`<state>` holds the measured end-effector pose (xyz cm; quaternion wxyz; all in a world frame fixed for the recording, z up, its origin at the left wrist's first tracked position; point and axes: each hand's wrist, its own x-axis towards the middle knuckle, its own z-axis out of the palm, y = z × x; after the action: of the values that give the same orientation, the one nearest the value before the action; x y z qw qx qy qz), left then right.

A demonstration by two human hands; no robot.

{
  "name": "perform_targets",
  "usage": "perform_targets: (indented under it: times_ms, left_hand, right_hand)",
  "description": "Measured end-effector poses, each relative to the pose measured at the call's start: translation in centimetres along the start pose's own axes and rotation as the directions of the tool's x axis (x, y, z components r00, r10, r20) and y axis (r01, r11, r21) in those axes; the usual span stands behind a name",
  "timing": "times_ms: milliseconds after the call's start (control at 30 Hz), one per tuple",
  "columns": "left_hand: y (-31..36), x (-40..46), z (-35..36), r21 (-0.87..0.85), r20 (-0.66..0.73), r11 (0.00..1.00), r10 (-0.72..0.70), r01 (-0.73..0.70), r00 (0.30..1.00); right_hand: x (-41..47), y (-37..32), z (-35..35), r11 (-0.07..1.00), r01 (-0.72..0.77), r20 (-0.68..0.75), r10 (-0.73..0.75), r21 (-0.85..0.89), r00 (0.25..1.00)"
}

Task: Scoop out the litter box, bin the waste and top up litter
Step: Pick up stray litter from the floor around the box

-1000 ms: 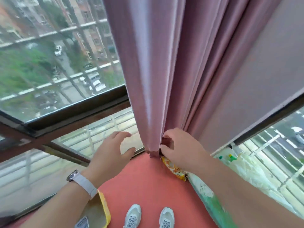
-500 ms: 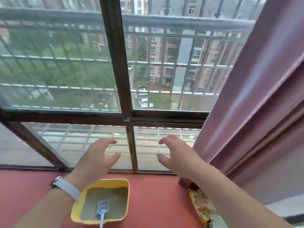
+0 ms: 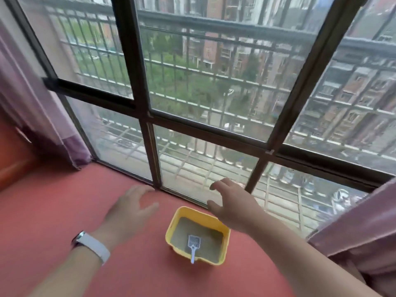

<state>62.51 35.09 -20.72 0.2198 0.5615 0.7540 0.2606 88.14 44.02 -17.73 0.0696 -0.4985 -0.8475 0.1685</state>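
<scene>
Head view. Yellow litter box [image 3: 222,227] sits on the red floor [image 3: 53,211], close by the window [image 3: 192,82], filled with grey litter [image 3: 214,239]. A white slotted scoop [image 3: 194,245] lies in it, handle poking over the near rim. Left hand [image 3: 130,211], white wristband [image 3: 94,246] on its wrist, hovers left of the box, fingers spread, holding nothing. Right hand [image 3: 231,204] hovers above the far rim, fingers loosely spread, also empty. Purple curtains [image 3: 364,228] hang at both sides.

Step in hand, likely: reaching for the scoop (no bin or litter bag visible here). Best to take the handle by its free end, lift level, and sift slowly so clean grains fall back.
</scene>
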Motion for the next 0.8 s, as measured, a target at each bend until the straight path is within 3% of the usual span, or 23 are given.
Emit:
perform_targets:
  times_ms: [167,400,800]
  left_hand:
    - [-6.7,-3.0,-4.8,-0.031,-0.126,0.996,-0.092,0.088,0.988]
    - [-11.5,-5.3,-8.7,-0.078,-0.194,0.982,-0.184,0.172,0.964]
    - [-15.3,2.1,-10.7,-0.095,-0.228,0.935,-0.355,0.342,0.907]
  right_hand:
    - [1.9,-6.6,2.5,0.999,0.038,0.036,-0.038,-0.006,0.999]
    - [5.2,-12.8,4.5,0.992,0.119,0.092,-0.116,-0.027,0.989]
    - [17.3,-16.9,9.5,0.965,0.247,0.234,-0.261,0.09,0.936]
